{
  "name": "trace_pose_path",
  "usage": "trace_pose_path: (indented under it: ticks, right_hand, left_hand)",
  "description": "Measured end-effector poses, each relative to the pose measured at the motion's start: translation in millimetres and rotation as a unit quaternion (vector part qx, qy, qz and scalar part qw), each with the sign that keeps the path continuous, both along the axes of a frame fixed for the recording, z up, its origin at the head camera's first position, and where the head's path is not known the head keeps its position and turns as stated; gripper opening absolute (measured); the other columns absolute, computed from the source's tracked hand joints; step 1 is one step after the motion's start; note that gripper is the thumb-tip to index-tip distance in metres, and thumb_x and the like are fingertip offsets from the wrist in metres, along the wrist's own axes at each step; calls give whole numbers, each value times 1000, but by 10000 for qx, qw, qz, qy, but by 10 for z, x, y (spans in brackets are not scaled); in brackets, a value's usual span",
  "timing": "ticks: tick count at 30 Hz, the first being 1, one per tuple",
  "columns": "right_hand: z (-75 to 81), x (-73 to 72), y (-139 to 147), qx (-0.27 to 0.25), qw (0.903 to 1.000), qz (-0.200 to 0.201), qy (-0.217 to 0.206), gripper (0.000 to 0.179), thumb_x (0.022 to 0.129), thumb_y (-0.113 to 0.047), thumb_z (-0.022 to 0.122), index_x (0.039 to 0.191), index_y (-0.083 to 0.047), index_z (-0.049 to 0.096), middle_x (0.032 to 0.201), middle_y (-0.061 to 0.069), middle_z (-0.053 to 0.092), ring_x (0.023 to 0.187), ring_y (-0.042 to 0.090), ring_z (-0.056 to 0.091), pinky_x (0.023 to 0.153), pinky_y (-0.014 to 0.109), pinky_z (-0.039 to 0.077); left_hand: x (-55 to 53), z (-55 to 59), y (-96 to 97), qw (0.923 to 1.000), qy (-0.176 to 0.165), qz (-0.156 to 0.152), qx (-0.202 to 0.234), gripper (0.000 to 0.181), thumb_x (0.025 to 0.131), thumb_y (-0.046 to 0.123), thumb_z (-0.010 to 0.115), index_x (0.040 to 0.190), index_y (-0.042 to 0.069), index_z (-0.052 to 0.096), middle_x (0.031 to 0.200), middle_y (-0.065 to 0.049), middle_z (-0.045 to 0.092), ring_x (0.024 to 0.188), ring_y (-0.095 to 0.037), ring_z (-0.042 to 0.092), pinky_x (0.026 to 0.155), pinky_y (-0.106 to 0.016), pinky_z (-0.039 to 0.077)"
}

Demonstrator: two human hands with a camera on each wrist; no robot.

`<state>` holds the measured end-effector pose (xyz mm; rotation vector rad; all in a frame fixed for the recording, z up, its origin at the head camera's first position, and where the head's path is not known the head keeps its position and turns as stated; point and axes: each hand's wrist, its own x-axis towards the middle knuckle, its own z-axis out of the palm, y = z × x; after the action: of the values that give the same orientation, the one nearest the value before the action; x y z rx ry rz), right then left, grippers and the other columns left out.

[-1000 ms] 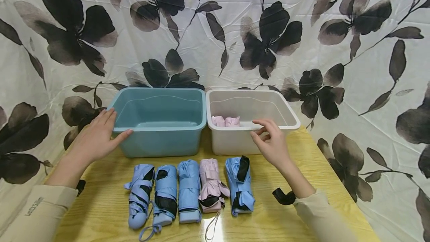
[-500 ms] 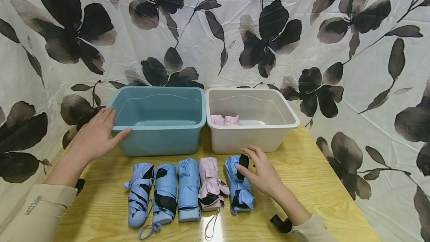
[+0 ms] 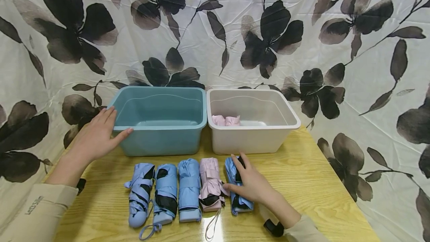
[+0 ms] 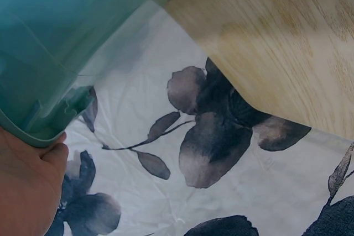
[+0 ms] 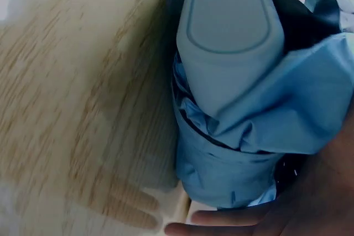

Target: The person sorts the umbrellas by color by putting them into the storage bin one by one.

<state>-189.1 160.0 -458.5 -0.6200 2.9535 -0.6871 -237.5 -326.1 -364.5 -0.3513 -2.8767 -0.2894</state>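
Foreground: three folded blue umbrellas [image 3: 165,186] lie side by side on the wood-grained table [image 3: 295,174], nearer to me than the white bin [image 3: 248,139] and to its left; a pink umbrella [image 3: 209,182] lies at the right end of this trio, before the white bin's left part. Next in the row, in front of the white bin, lies a fourth blue umbrella [image 5: 232,89], its handle end toward me. My right hand [image 3: 252,183] is over this umbrella, fingers spread and thumb apart from them; whether the palm touches the fabric, I cannot tell. Middle distance: the white bin holds two pink bundles [image 3: 232,121] at its left. Just left of the white bin stands a teal bin [image 3: 161,141]; my left hand [image 3: 92,137] rests on its rim, on the side away from the white bin, fingers extended, thumb apart. Background: a white cloth [image 3: 215,81] with dark flowers hangs behind the white bin.
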Motion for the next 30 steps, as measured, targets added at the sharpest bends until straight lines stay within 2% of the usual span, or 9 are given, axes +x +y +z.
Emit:
trace_pose_path:
  ticks: [4,9,14,18,21,25,30]
  right_hand:
    - [-25,-5,-12,-17,10000,40,62,96,91,-53,76,166,-15,29,169,25,19,128,59,53,91,67,55]
    - [-41,-11,-9,33,9999,74,124,91,92,-44,78,165,-17,32,168,24,22,131,59,50,89,68,55]
    - [-53,-39,-9,-27,9997,-54,234,90,85,-40,82,161,-16,40,164,22,31,122,51,60,80,62,58]
    - [-67,-56,7,-536,9981,-197,247,88,77,-31,85,155,-13,48,158,18,38,109,39,65,77,53,58]
    - [-84,-57,27,-1042,9939,-331,162,88,74,-24,85,154,-13,50,156,14,40,107,33,64,82,49,56]
    - [-113,-54,55,-1515,9875,-418,151,89,70,-17,85,152,-12,52,154,9,42,115,30,60,92,47,53]
    - [-120,-27,80,-2062,9775,-369,241,86,69,-8,84,150,-9,54,154,11,43,124,31,56,97,48,51]
  left_hand:
    - [8,1,8,10000,27,-9,53,96,106,57,47,153,-23,23,161,-43,20,151,-58,14,123,-68,14]
    - [10,2,12,10000,20,12,79,97,106,57,48,154,-23,22,161,-42,19,152,-58,13,123,-67,14]
    - [5,-3,8,10000,-40,26,72,97,106,58,47,154,-22,20,162,-42,18,152,-58,12,123,-67,13]
    - [-4,-10,5,10000,-52,20,75,97,106,58,47,154,-22,20,162,-42,18,152,-58,11,124,-66,12]
    - [-7,-10,8,9999,-46,16,91,97,106,58,47,154,-22,19,162,-42,18,152,-58,12,124,-66,12]
    - [-7,-10,10,9999,-21,17,111,97,106,58,48,154,-22,20,162,-42,18,152,-58,12,124,-66,12]
    - [-3,-11,10,9999,-7,27,117,97,106,58,48,154,-22,20,162,-42,19,152,-58,13,123,-67,13]
